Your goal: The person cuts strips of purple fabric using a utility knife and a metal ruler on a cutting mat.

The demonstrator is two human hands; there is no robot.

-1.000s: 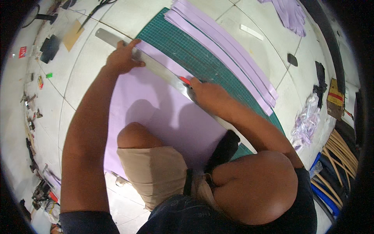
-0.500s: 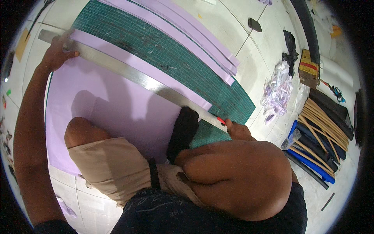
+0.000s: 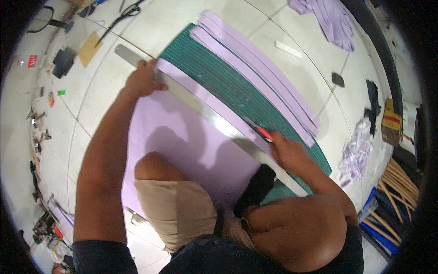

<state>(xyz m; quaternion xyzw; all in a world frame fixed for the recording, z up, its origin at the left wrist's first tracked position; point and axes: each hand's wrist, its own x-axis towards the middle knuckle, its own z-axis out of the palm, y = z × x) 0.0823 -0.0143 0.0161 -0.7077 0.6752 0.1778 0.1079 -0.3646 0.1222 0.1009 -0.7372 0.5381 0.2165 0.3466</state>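
A long metal ruler [image 3: 207, 118] lies slantwise over a sheet of lilac fabric [image 3: 196, 146] on a green cutting mat [image 3: 214, 86]. My left hand [image 3: 145, 78] grips the ruler near its far left end, thumb on one side and fingers on the other. In my closed right hand [image 3: 289, 153] is a red cutter knife [image 3: 264, 134], its tip at the narrow lilac band beyond the ruler. My foot in a black sock [image 3: 257, 185] rests against the ruler near its right end. Cut lilac strips [image 3: 260, 68] lie along the mat's far side.
Large black scissors [image 3: 123, 18] lie on the white tiles at far left, touching a tan card [image 3: 90, 49]. At right are a heap of pale scraps [image 3: 358, 150], a yellow box [image 3: 391, 121] and several wooden rods [image 3: 399, 182]. More lilac fabric [image 3: 328, 20] sits at the back.
My right hand has moved the knife from the ruler's near right end leftward and away from me, along its far edge. My left hand stays on the ruler. The view has shifted left.
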